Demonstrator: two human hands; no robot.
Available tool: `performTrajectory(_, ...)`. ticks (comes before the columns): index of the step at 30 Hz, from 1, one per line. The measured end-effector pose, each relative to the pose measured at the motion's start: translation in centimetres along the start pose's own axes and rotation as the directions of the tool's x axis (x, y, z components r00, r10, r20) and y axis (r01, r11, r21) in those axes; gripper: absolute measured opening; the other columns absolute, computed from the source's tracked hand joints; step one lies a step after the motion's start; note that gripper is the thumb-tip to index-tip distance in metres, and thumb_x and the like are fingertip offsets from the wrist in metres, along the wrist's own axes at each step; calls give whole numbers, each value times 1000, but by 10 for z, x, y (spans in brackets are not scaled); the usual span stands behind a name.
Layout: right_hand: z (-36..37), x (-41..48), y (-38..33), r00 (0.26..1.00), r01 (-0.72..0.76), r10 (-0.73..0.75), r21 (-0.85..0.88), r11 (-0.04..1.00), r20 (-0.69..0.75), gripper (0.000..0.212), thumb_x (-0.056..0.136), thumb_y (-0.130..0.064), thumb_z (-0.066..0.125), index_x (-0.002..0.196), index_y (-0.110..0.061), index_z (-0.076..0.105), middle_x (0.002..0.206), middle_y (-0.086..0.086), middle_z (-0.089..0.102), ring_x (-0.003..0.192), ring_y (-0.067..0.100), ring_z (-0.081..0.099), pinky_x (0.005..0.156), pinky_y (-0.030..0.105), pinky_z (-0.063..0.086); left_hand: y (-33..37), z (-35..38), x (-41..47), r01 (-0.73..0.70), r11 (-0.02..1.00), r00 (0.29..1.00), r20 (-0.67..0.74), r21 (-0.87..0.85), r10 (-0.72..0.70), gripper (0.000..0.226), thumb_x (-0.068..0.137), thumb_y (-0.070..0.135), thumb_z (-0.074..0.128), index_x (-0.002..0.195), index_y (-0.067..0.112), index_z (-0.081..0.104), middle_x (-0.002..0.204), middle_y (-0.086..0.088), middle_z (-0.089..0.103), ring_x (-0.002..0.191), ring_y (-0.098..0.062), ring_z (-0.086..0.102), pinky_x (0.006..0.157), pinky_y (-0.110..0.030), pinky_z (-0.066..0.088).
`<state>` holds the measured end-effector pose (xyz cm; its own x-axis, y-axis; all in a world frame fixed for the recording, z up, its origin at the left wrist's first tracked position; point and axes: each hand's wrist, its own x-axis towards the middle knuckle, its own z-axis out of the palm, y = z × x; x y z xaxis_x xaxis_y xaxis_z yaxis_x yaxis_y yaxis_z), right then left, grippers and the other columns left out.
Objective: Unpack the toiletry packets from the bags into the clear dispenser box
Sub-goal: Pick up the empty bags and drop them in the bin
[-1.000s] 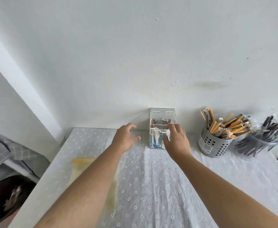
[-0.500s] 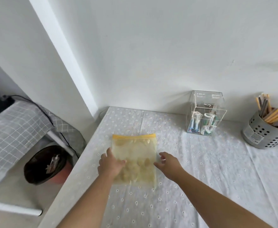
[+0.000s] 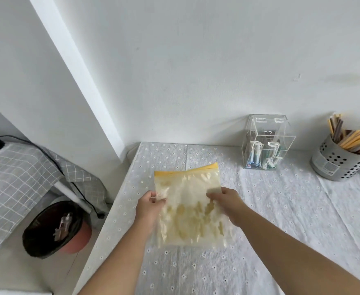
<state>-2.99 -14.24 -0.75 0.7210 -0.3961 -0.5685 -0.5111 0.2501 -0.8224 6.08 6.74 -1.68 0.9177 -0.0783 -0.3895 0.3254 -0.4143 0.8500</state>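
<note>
We hold the clear yellow-zipped plastic bag (image 3: 187, 207) of pale packets over the counter (image 3: 281, 209), left hand (image 3: 151, 206) and right hand (image 3: 228, 201) each with grip clamped on its sides, zip seemingly closed, while the clear acrylic dispenser box (image 3: 267, 143) near the wall already holds some packets.

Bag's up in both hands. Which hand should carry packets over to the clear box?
Right, probably. The right hand grips the bag's edge on the side nearer the clear dispenser box; the left hand is farther away and can hold the bag.

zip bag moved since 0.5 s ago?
Yes. The zip bag is lifted off the tablecloth by both hands, its yellow top tilted nearer the clear dispenser box.
</note>
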Motion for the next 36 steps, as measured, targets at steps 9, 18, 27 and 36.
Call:
performTrajectory(9, -139, -80, -31, 915, 249, -255, -61, 967, -312, 5, 84, -7, 65, 89, -8, 68, 77, 4, 63, 67, 15, 56, 62, 24, 45, 98, 90, -63, -393, 918, 896, 244, 45, 372, 19, 82, 21, 67, 68, 12, 59, 68, 0, 67, 63, -17, 57, 68, -29, 45)
performTrajectory(18, -378, -292, 73, 619, 247, -227, -88, 965, -752, 5, 83, -15, 69, 79, -17, 69, 81, 1, 69, 78, 19, 62, 72, 31, 50, 135, 311, -290, -647, 762, 569, 652, -21, 501, 17, 81, 17, 71, 66, 16, 62, 59, 5, 62, 57, -9, 56, 57, -19, 41)
performTrajectory(27, -515, -519, 257, 268, 105, 27, 57, 993, -963, 8, 77, -18, 75, 71, -19, 70, 77, 5, 69, 74, 20, 61, 73, 29, 45, 63, 469, -557, -783, 618, 192, 916, -72, 351, 9, 81, 18, 67, 75, 11, 67, 72, -1, 65, 76, -23, 63, 74, -30, 49)
performTrajectory(36, -488, -560, 402, 144, -73, 399, 392, 917, -906, 18, 80, -28, 68, 66, -22, 59, 71, 3, 65, 70, 22, 58, 60, 25, 43, -52, 525, -619, -925, 379, 5, 997, -26, 80, 18, 82, 17, 55, 68, 9, 64, 73, -14, 68, 74, -26, 60, 67, -30, 43)
